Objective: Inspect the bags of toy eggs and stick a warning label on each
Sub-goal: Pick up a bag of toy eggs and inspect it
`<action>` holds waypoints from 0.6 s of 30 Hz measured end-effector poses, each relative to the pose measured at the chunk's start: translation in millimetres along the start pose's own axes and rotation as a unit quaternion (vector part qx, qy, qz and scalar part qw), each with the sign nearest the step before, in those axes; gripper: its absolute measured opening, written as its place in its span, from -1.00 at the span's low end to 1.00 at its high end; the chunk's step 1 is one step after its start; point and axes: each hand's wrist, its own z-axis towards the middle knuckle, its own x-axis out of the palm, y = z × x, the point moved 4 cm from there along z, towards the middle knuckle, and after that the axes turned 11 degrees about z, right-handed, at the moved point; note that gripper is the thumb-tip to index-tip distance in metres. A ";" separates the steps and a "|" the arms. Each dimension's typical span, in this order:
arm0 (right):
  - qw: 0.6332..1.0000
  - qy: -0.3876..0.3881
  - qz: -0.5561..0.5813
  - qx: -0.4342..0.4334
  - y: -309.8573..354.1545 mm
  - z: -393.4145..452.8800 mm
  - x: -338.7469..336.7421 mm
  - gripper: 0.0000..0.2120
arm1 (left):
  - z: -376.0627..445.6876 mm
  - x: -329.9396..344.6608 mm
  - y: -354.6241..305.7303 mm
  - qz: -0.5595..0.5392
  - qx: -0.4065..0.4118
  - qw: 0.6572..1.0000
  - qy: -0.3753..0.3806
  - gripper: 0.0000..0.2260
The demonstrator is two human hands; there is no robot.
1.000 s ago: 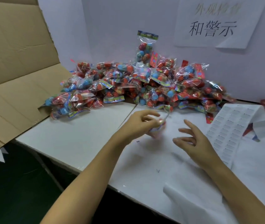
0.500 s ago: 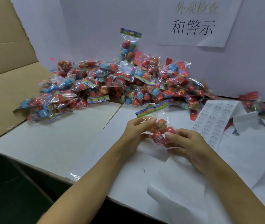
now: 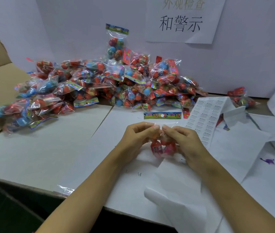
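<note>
Pinching one bag [image 3: 162, 145] between curled fingertips, the left hand [image 3: 137, 137] and right hand [image 3: 183, 140] are meeting thumb to thumb above the table [image 3: 49, 148], wrists angled inward, the bag's eggs hanging below, just before the pile [image 3: 99, 86].

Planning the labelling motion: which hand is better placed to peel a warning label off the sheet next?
Probably the right hand: the label sheet lies just beyond it on that side, while the left hand is farther away. Both hands currently hold the bag of toy eggs.
</note>
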 end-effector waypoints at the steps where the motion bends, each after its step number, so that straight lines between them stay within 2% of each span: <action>1: 1.000 -0.006 0.016 0.010 -0.7 0.3 -0.6 -0.60 | 0.4 -0.2 0.6 -0.003 -0.007 1.000 -0.005 -0.83; 4: 0.999 -0.007 0.028 0.022 -2.7 1.3 -1.7 -0.57 | 0.2 -0.8 1.3 0.014 -0.014 1.000 -0.016 -0.81; 6: 1.000 0.009 0.021 0.022 -4.0 1.0 0.1 -0.57 | 0.3 -2.8 1.3 0.014 -0.019 0.999 -0.022 -0.89; 13: 0.999 0.022 0.031 0.016 -7.3 1.3 2.0 -0.67 | 1.9 -4.4 -1.0 0.021 -0.035 0.999 -0.034 -0.94; 16: 0.999 0.011 0.045 0.007 -7.2 1.0 2.3 -0.64 | 2.1 -2.8 0.0 0.009 -0.044 0.998 -0.037 -0.90; 18: 0.998 -0.005 0.055 0.001 -6.5 1.2 1.5 -0.69 | 1.0 -0.3 1.5 0.000 -0.045 0.999 -0.022 -0.91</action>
